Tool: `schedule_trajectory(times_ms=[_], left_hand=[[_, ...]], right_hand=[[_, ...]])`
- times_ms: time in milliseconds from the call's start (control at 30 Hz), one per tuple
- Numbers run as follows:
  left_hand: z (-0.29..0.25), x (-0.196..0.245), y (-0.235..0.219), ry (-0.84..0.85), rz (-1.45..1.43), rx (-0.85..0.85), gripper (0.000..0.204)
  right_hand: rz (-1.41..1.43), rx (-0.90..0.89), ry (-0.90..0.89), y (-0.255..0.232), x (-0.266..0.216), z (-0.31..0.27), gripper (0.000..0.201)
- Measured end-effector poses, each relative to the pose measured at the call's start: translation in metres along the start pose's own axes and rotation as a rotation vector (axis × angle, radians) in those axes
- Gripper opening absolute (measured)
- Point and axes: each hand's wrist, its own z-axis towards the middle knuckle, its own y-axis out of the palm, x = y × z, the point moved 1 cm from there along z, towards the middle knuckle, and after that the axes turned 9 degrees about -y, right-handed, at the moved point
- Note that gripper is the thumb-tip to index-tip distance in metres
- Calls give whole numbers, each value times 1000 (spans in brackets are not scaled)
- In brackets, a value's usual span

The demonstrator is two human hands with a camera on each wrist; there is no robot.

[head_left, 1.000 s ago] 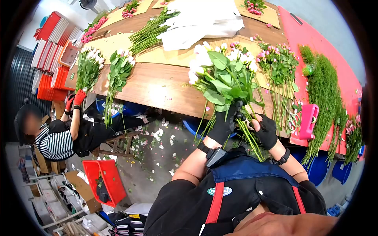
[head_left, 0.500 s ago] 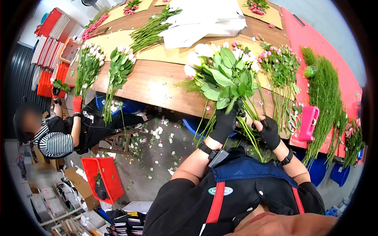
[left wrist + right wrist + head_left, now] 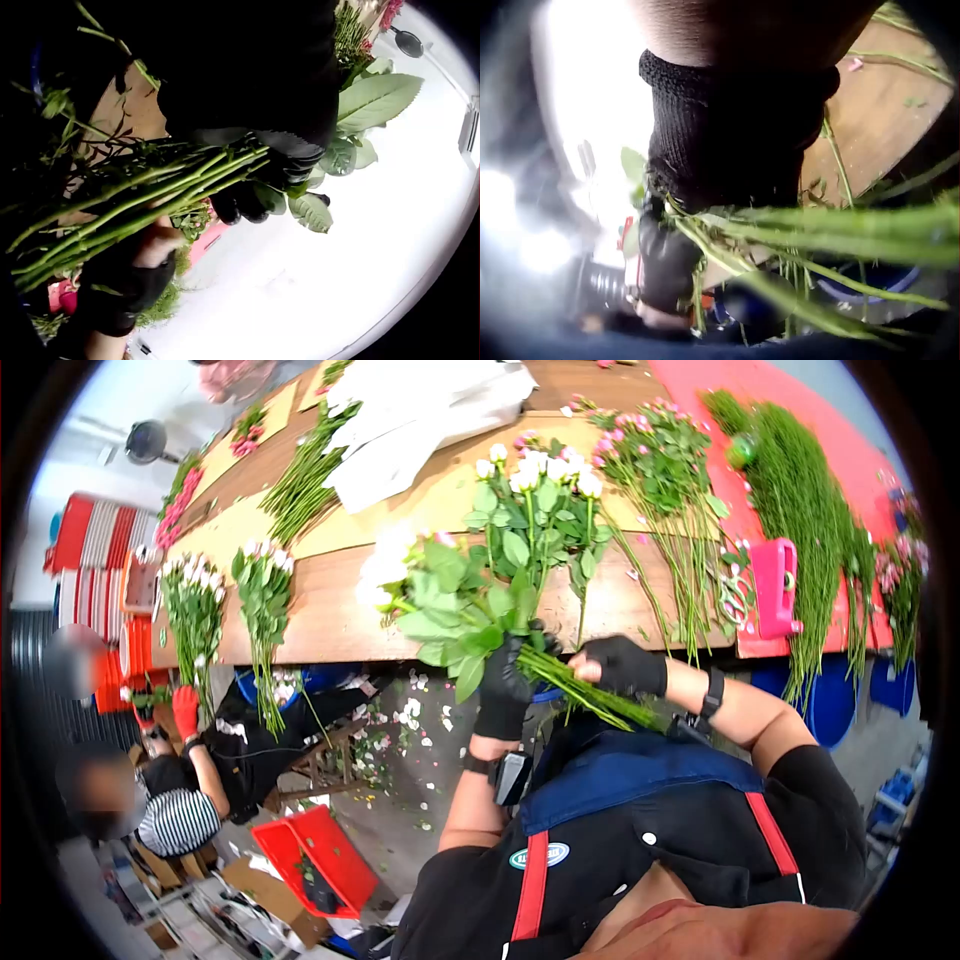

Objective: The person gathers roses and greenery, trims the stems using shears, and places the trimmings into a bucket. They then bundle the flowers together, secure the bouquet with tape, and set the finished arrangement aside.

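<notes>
A bunch of pale roses (image 3: 450, 595) with broad green leaves lies tilted in front of the body, blooms toward the upper left. My left hand (image 3: 507, 685), in a black fingerless glove, grips its stems just below the leaves. Lower down, my right hand (image 3: 625, 665), gloved the same way, pinches the stems (image 3: 590, 695) with its bare thumb. In the left wrist view, the long green stems (image 3: 142, 206) run from the left glove past the right hand (image 3: 139, 274). Blurred stems (image 3: 840, 232) cross close in front of the right wrist camera.
More white roses (image 3: 540, 485) and pink roses (image 3: 655, 455) lie on the wooden table (image 3: 350, 600). Scissors (image 3: 737, 585), a pink tool (image 3: 775, 588) and feathery greenery (image 3: 800, 500) are at right. Another person in red gloves (image 3: 186, 712) sits at left. Petals (image 3: 405, 710) litter the floor.
The bunch has swung left and tipped over, its stems now slanting to the lower right. White roses behind it have come into view. The head view has shifted right.
</notes>
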Motion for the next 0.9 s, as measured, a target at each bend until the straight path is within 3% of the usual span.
schedule_trajectory(times_ms=[33,100,167,200,233,300,400,500,567,600,667,700,767,800,833,900], left_hand=[[-8,3,-4,27,26,30,26],[-9,6,-7,2,-48,15,22],[-8,6,-9,-20,-81,17,23],[-6,6,-12,-31,-77,24,24],[-5,6,-10,-40,-74,31,26],[-3,8,-4,-63,-20,26,30],[2,12,10,-49,12,116,29],[16,5,16,-53,32,170,30],[22,0,22,3,166,158,28],[23,-6,15,148,573,152,27],[32,-23,17,201,748,175,27],[38,-28,31,113,511,192,26],[39,-37,57,6,413,39,27],[48,-52,59,25,416,-48,29],[51,-63,58,-27,403,-115,30],[56,-86,42,-158,441,-288,34]], right_hand=[[214,58,209,-3,23,2,33],[-251,205,324,-33,52,24,45],[-511,100,446,-34,92,33,54],[-723,-161,318,-23,103,35,54],[-626,1,501,-23,83,39,45],[-576,177,485,-16,108,38,35],[-428,455,413,-20,100,27,29],[-607,664,107,-34,68,7,23],[-665,633,-4,-44,40,-8,17],[-619,638,-68,-46,22,-9,15],[-645,571,-150,-52,-8,-17,12],[-582,525,-117,-54,-25,-20,9],[-647,410,-203,-56,-46,-25,8],[-685,239,-147,-59,-61,-28,10],[-741,177,-132,-58,-65,-36,14],[-855,196,-137,-62,-64,-58,16]])
